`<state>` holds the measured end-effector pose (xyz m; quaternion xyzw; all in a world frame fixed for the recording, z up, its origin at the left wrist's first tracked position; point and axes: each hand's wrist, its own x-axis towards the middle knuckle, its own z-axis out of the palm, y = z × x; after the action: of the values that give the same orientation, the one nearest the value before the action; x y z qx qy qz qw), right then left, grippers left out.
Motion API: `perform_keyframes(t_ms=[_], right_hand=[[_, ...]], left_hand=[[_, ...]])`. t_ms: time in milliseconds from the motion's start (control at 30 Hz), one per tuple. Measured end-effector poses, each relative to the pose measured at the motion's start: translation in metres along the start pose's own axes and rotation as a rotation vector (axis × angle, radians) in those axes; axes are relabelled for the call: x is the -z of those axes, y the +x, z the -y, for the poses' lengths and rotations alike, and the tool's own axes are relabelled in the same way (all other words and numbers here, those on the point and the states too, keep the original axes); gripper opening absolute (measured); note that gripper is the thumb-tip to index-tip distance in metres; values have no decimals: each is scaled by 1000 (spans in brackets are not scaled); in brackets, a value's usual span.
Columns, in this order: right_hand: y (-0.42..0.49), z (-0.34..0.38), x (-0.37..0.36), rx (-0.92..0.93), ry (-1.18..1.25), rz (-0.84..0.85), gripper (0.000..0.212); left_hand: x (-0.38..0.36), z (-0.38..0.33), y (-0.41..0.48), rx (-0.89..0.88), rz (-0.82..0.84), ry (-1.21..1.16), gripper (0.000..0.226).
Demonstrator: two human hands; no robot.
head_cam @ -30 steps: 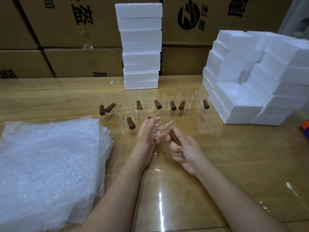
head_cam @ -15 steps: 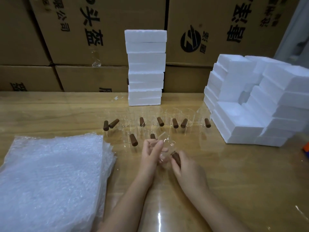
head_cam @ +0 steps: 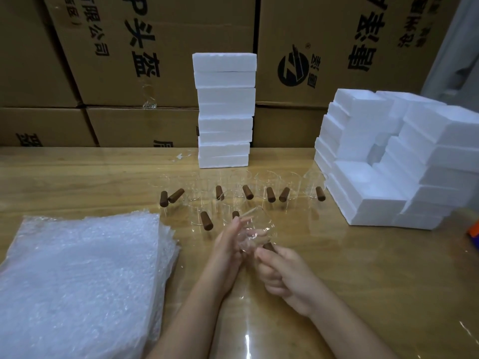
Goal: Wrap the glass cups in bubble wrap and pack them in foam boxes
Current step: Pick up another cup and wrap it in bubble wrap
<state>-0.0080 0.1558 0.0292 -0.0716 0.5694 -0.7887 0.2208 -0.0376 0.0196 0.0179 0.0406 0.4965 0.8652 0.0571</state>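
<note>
A clear glass cup (head_cam: 256, 229) with a brown wooden handle is held tilted above the table between both hands. My right hand (head_cam: 282, 273) grips the handle, fingers curled round it. My left hand (head_cam: 230, 242) touches the cup's glass side with straight fingers. Several more glass cups (head_cam: 269, 187) with brown handles stand in rows just behind. A stack of bubble wrap sheets (head_cam: 77, 281) lies at the left. Closed foam boxes (head_cam: 224, 110) are stacked at the back centre, and open foam box halves (head_cam: 383, 161) are piled at the right.
The wooden table (head_cam: 375, 275) has a glossy top. Large cardboard cartons (head_cam: 155, 73) form a wall behind it. An orange and blue object (head_cam: 474, 230) shows at the right edge.
The camera view has tilted up, so the hands and cup sit lower in view. The cup stays in both hands, tilted a little differently.
</note>
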Motion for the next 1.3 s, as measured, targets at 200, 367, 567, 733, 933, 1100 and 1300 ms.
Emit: perform_keyframes(t_ms=[200,367,567,733,933,1100,1300], right_hand=[[-13,4,0,-163,271,485,16],[-10,1,-4,-197,116,381,14],[1,-9,-3,-110,-163,88,17],[5,-14,-3,-1,-577,-201,17],[2,-21,2,206,-1368,-490,29],[2,-29,-6,485,-1177,-567,30],[1,-22,-12,681,-1045,-453,73]], left_hand=[[5,-2,-4,105,249,-131,69],[5,3,-1,84,218,-94,62],[-2,7,2,22,15,59,54],[-4,11,5,-65,-97,120,72],[-10,15,2,-137,-143,251,42],[-10,12,3,-59,-218,174,53],[-6,10,6,-15,-223,76,53]])
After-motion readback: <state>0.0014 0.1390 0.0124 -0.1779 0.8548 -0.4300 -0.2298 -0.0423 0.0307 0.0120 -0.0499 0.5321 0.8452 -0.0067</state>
